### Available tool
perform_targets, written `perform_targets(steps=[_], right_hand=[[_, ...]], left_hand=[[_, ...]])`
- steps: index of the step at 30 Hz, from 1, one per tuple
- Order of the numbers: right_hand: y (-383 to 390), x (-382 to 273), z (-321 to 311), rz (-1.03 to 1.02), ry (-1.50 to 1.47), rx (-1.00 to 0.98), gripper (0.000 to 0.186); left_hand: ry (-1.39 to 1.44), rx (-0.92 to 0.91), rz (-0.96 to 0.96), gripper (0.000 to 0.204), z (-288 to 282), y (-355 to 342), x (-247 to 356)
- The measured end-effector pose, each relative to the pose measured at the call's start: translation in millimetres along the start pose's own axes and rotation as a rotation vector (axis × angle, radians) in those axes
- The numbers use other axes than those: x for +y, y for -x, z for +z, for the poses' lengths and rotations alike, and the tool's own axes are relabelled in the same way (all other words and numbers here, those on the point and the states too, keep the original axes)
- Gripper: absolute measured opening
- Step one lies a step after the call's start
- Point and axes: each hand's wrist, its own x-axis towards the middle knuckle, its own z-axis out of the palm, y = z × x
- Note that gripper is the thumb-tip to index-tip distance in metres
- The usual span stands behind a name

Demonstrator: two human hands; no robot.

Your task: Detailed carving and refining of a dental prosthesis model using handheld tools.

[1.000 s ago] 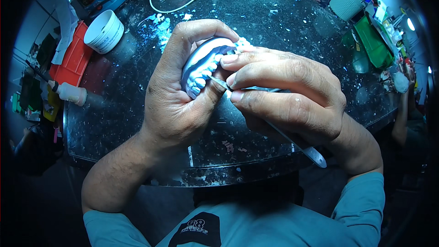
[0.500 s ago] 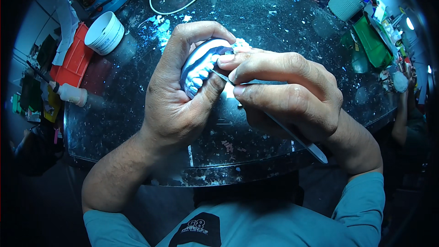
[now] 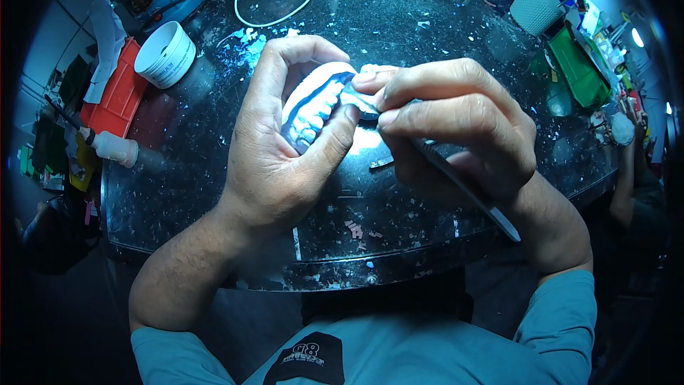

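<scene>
My left hand [image 3: 267, 157] is wrapped round a dental model [image 3: 308, 127] with a white rim, a darker band and a row of pale teeth; its thumb lies along the right of the teeth. My right hand [image 3: 463, 125] grips a slim metal hand tool [image 3: 474, 198], handle pointing toward the lower right. Its fingertips are at the model's upper right end, beside a flat pale tip, whose exact contact I cannot make out.
Around the black worktop [image 3: 370, 228] stand a white tub [image 3: 164, 53], red tray [image 3: 110, 100], small bottle [image 3: 114, 148], white cable [image 3: 271, 21], green tray [image 3: 581, 64], pen holder [image 3: 534, 7] and scattered flakes [image 3: 356, 229]. Co-workers' arms show at right [image 3: 623, 178] and left.
My right fingers and the tool have shifted up toward the upper end of the tooth row. The handle's end sits higher. My left thumb has risen slightly alongside the teeth.
</scene>
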Motion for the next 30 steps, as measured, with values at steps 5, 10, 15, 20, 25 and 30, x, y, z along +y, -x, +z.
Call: perform_targets(steps=[5,10,15,20,25,30], right_hand=[[-1.5,-2.5,1.6,0.004,-0.034,0.011,0.023],[-0.7,-4.6,1.2,0.030,-0.005,-0.010,0.024],[-1.1,-7.8,-0.1,0.026,-0.037,-0.057,0.025],[-0.4,-8.9,1.4,0.058,-0.025,-0.038,0.023],[-0.4,-10.8,0.1,0.071,-0.020,-0.075,0.025],[2.0,-8.4,1.8,0.064,-0.023,-0.067,0.025]], left_hand=[[0.101,0.022,-0.139,0.061,2.2,2.2,-1.4],[0.002,-0.034,-0.113,0.048,1.0,3.4,-5.3],[-0.084,-0.068,-0.093,0.038,-0.9,1.2,-1.2],[-0.045,0.014,-0.021,0.037,4.2,0.0,-3.6],[-0.098,-0.043,-0.040,0.035,-2.6,1.1,-0.5],[-0.114,-0.076,-0.066,0.037,-1.8,1.4,0.1]])
